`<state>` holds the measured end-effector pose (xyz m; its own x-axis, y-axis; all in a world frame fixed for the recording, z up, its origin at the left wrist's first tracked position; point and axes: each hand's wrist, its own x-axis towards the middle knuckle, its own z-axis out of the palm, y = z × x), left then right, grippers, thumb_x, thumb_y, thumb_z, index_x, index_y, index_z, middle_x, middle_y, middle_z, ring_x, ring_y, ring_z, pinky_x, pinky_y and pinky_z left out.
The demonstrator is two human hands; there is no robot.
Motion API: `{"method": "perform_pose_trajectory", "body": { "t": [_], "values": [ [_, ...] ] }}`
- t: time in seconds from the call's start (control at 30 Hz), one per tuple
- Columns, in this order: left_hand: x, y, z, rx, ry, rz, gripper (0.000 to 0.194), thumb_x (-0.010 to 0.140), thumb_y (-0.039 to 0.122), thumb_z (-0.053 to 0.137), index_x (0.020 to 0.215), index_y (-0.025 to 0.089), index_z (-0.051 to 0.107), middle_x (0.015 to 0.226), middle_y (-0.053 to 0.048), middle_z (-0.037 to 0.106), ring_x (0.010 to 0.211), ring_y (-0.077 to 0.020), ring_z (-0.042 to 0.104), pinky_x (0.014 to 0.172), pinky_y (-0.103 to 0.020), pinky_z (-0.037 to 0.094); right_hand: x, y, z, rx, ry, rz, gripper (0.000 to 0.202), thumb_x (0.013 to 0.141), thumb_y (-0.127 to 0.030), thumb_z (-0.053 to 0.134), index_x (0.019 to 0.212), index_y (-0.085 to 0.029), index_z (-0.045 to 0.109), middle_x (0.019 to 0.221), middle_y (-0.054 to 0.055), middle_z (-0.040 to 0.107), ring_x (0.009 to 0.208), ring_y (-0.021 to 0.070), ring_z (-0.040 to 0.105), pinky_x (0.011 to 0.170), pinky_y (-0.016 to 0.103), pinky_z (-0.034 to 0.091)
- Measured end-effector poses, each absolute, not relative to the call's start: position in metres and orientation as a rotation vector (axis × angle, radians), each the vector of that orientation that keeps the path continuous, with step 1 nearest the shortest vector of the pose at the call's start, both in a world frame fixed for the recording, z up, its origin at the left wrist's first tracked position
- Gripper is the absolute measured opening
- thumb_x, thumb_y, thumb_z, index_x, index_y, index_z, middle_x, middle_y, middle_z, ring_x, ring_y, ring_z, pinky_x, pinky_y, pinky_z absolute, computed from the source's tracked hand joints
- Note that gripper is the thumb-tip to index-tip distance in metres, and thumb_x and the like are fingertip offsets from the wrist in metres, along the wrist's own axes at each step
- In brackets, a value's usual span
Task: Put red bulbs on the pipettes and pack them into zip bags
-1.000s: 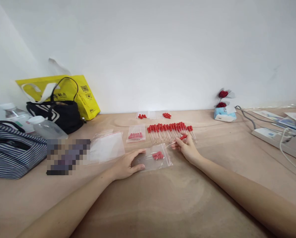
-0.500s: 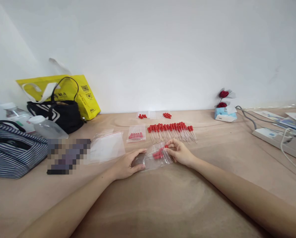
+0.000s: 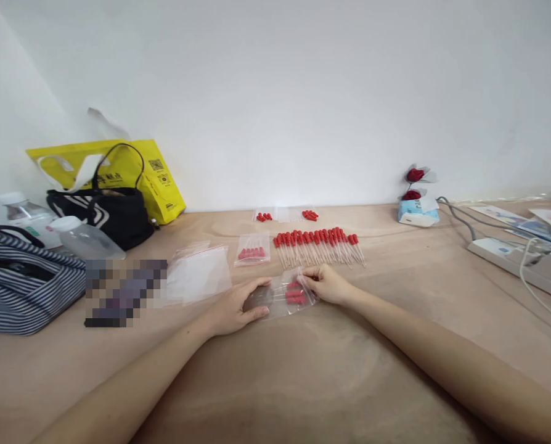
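Observation:
A small clear zip bag [image 3: 282, 298] with a few red-bulbed droppers inside lies on the wooden table in front of me. My left hand [image 3: 236, 306] presses flat on its left end. My right hand [image 3: 324, 285] pinches the bag's right, open edge, fingers closed on the plastic by the red bulbs. Just beyond lies a row of several red-bulbed glass droppers [image 3: 319, 245].
A filled small bag [image 3: 252, 250] and a stack of empty zip bags [image 3: 199, 273] lie to the left. Bags, bottles [image 3: 84, 238] and a striped pouch [image 3: 23, 287] crowd the far left. A power strip [image 3: 518, 262] with cables sits right; a tissue pack [image 3: 418, 213] stands by the wall.
My right hand took a dropper from the row, carried it back to the bag and slid it in; it now grips the bag's opening. The left hand stayed put.

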<state>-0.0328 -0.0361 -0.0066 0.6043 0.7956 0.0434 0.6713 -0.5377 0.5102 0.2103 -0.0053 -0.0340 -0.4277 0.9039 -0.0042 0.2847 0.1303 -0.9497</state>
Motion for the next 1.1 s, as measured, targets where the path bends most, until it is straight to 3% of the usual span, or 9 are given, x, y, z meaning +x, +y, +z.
{"method": "perform_pose_trajectory", "body": {
  "t": [0.07, 0.13, 0.27, 0.4, 0.53, 0.8, 0.93, 1.03, 1.1],
  "values": [
    [-0.033, -0.036, -0.007, 2.384, 1.173, 0.376, 0.05, 0.08, 0.041, 0.049, 0.124, 0.023, 0.037, 0.129, -0.005, 0.044, 0.116, -0.0202, 0.042, 0.097, -0.035, 0.034, 0.216, 0.001, -0.028, -1.253, -1.826, 1.27, 0.018, 0.075, -0.026, 0.049, 0.068, -0.015, 0.061, 0.048, -0.004, 0.052, 0.037, 0.0056, 0.04, 0.039, 0.018, 0.033],
    [-0.033, -0.035, -0.007, 2.384, 1.173, 0.381, 0.05, 0.08, 0.041, 0.049, 0.124, 0.023, 0.037, 0.129, -0.005, 0.044, 0.116, -0.0207, 0.042, 0.097, -0.036, 0.034, 0.221, 0.011, -0.019, -1.443, -1.817, 1.016, 0.011, 0.072, -0.022, 0.051, 0.068, -0.015, 0.059, 0.051, -0.003, 0.054, 0.04, 0.0063, 0.044, 0.042, 0.018, 0.036],
    [-0.032, -0.035, -0.006, 2.381, 1.169, 0.376, 0.05, 0.079, 0.041, 0.05, 0.124, 0.022, 0.038, 0.129, -0.006, 0.044, 0.116, -0.0216, 0.042, 0.097, -0.036, 0.034, 0.214, 0.039, -0.004, -1.658, -1.77, 0.501, 0.004, 0.068, -0.016, 0.054, 0.068, -0.015, 0.057, 0.073, 0.004, 0.063, 0.069, 0.0131, 0.058, 0.063, 0.021, 0.043],
    [-0.03, -0.037, -0.003, 2.373, 1.175, 0.374, 0.051, 0.079, 0.042, 0.05, 0.123, 0.021, 0.039, 0.128, -0.007, 0.045, 0.115, -0.0219, 0.043, 0.096, -0.037, 0.035, 0.185, 0.06, 0.002, -1.803, -1.736, 0.389, 0.018, 0.07, -0.015, 0.05, 0.087, -0.011, 0.055, 0.088, 0.014, 0.062, 0.088, 0.0226, 0.058, 0.072, 0.029, 0.043],
    [-0.03, -0.039, -0.001, 2.38, 1.171, 0.367, 0.051, 0.079, 0.042, 0.05, 0.123, 0.02, 0.039, 0.128, -0.008, 0.045, 0.115, -0.0217, 0.043, 0.096, -0.037, 0.035, 0.166, 0.068, 0.002, -1.911, -1.73, 0.38, 0.031, 0.069, -0.008, 0.051, 0.099, -0.008, 0.05, 0.094, 0.019, 0.059, 0.092, 0.0275, 0.058, 0.072, 0.034, 0.045],
    [-0.03, -0.039, -0.001, 2.39, 1.161, 0.373, 0.049, 0.079, 0.042, 0.05, 0.122, 0.021, 0.04, 0.127, -0.007, 0.046, 0.115, -0.0209, 0.044, 0.096, -0.036, 0.035, 0.165, 0.076, 0.005, -1.933, -1.732, 0.456, 0.027, 0.064, -0.008, 0.056, 0.09, -0.009, 0.056, 0.089, 0.017, 0.061, 0.085, 0.0265, 0.06, 0.066, 0.031, 0.046],
    [-0.031, -0.039, -0.003, 2.395, 1.166, 0.37, 0.049, 0.079, 0.042, 0.05, 0.122, 0.022, 0.039, 0.128, -0.006, 0.045, 0.115, -0.0206, 0.043, 0.097, -0.036, 0.034, 0.182, 0.07, 0.014, -1.851, -1.728, 0.495, 0.027, 0.066, -0.013, 0.054, 0.092, -0.008, 0.056, 0.08, 0.012, 0.062, 0.076, 0.0211, 0.06, 0.061, 0.025, 0.045],
    [-0.032, -0.037, -0.005, 2.396, 1.174, 0.354, 0.049, 0.079, 0.041, 0.05, 0.123, 0.022, 0.038, 0.129, -0.006, 0.044, 0.117, -0.0201, 0.042, 0.098, -0.035, 0.033, 0.206, 0.054, 0.017, -1.746, -1.72, 0.58, 0.046, 0.067, -0.015, 0.053, 0.112, -0.01, 0.044, 0.069, 0.004, 0.06, 0.066, 0.015, 0.059, 0.056, 0.021, 0.045],
    [-0.033, -0.037, -0.007, 2.396, 1.178, 0.349, 0.049, 0.08, 0.041, 0.049, 0.124, 0.022, 0.038, 0.129, -0.005, 0.043, 0.117, -0.0197, 0.041, 0.098, -0.034, 0.033, 0.224, 0.038, 0.012, -1.573, -1.679, 0.841, 0.065, 0.067, -0.013, 0.049, 0.127, -0.01, 0.024, 0.056, -0.004, 0.054, 0.052, 0.0126, 0.055, 0.047, 0.021, 0.043]
  ]
}}
